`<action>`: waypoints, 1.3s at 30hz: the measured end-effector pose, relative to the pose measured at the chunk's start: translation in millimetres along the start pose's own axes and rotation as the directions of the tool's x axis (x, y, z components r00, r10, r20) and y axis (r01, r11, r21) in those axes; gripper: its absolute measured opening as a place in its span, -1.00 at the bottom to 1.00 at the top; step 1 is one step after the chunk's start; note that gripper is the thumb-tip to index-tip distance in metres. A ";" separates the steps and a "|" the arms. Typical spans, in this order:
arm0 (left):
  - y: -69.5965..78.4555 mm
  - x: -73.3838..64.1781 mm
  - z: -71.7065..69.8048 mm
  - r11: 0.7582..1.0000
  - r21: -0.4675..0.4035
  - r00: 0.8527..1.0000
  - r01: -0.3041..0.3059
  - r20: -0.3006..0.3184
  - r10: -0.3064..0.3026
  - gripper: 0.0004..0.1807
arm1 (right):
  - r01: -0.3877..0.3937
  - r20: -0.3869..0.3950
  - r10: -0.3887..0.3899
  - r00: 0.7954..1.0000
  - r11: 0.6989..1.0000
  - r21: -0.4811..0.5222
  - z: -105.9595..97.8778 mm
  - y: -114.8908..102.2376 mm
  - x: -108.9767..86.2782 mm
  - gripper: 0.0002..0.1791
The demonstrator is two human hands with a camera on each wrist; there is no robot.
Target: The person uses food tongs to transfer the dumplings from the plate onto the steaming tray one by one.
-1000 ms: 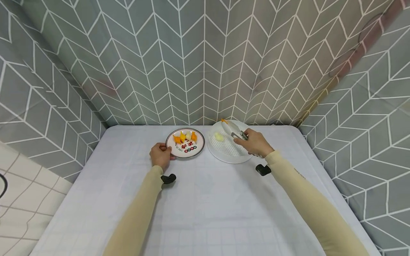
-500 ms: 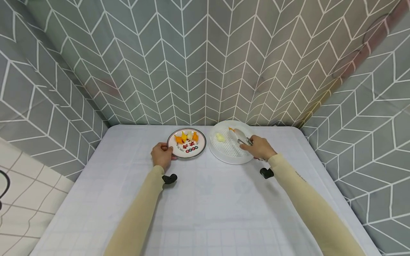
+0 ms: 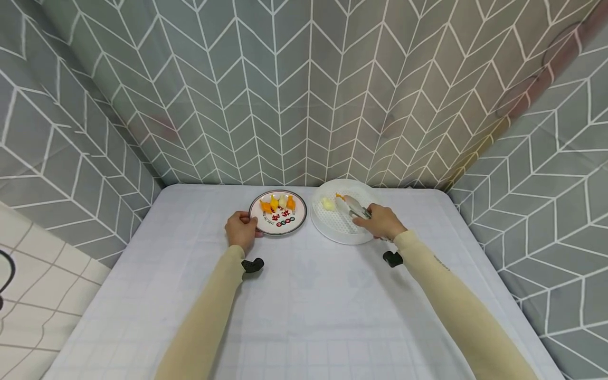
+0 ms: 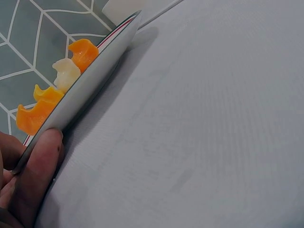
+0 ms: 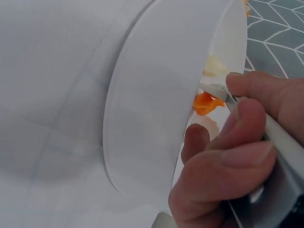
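Observation:
My left hand [image 3: 241, 231] pinches the left rim of a small round plate [image 3: 266, 226] with a dark-edged border and red lettering. On its far half sit several small dumpling-like pieces [image 4: 34, 116], orange, yellow and cream. The right hand [image 3: 383, 221] grips metal tongs [image 3: 360, 210] with pale, broad tips. At those tips, inside a round white perforated tray [image 3: 339, 236], is an orange dumpling-like piece [image 5: 206, 103]. Just left of it on the tray lies a pale yellow piece [image 3: 328, 203]. Whether the tips still squeeze the orange piece cannot be told.
Plate and tray stand side by side near the far edge of a table under a white cloth [image 3: 304, 306]. Grey chevron-patterned curtains [image 3: 294, 95] rise behind and at both sides. White tiles [image 3: 43, 285] show at the lower left.
The tongs have come from the tray's far rim toward me with the orange piece, down to beside the pale yellow piece. My left hand has stayed on the plate.

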State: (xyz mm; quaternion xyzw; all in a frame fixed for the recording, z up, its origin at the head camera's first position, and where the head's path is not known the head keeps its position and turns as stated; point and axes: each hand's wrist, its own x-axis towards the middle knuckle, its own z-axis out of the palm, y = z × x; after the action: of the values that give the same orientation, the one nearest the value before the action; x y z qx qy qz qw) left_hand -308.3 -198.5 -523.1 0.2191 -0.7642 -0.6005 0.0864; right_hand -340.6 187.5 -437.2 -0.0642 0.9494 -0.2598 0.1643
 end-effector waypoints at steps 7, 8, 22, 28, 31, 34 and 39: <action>-1.1 -1.5 -0.2 1.000 -0.006 1.000 -0.018 -0.006 0.018 -0.65 | 0.005 -0.003 -0.005 1.000 1.000 -0.002 1.6 0.8 -0.6 -0.30; -1.4 -1.3 -0.3 1.000 -0.007 1.000 -0.020 -0.006 0.020 -0.65 | 0.004 -0.002 -0.004 1.000 1.000 -0.004 1.8 0.8 -0.5 -0.30; -3.3 0.8 -0.6 1.000 0.002 1.000 -0.003 0.003 0.003 -0.65 | 0.011 0.007 -0.011 1.000 1.000 -0.004 1.8 -0.4 -6.5 -0.21; -2.7 -1.4 -1.9 0.999 0.001 0.999 -0.038 -0.002 0.038 -0.66 | 0.045 -0.010 -0.045 0.999 0.999 -0.014 -6.2 -5.6 -15.8 -0.22; -1.9 -1.8 -1.4 0.999 0.006 0.999 -0.048 -0.004 0.048 -0.66 | 0.065 -0.016 -0.066 0.998 0.997 -0.031 -11.6 -7.3 -20.0 -0.22; -1.7 -1.5 -0.5 0.999 0.012 0.999 -0.044 -0.001 0.044 -0.66 | 0.086 -0.035 -0.088 0.995 0.995 -0.047 -18.4 -9.9 -24.2 -0.22; -0.7 -0.4 0.1 0.999 0.013 0.999 -0.037 -0.003 0.037 -0.65 | 0.119 -0.114 -0.121 0.986 0.992 -0.032 -30.5 -20.1 -31.1 -0.19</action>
State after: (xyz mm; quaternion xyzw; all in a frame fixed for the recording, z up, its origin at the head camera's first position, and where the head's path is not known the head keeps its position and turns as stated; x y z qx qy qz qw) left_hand -307.8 -198.4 -523.8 0.2065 -0.7717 -0.5935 0.0973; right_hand -321.2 191.1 -393.4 -0.1081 0.9549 -0.2606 0.0924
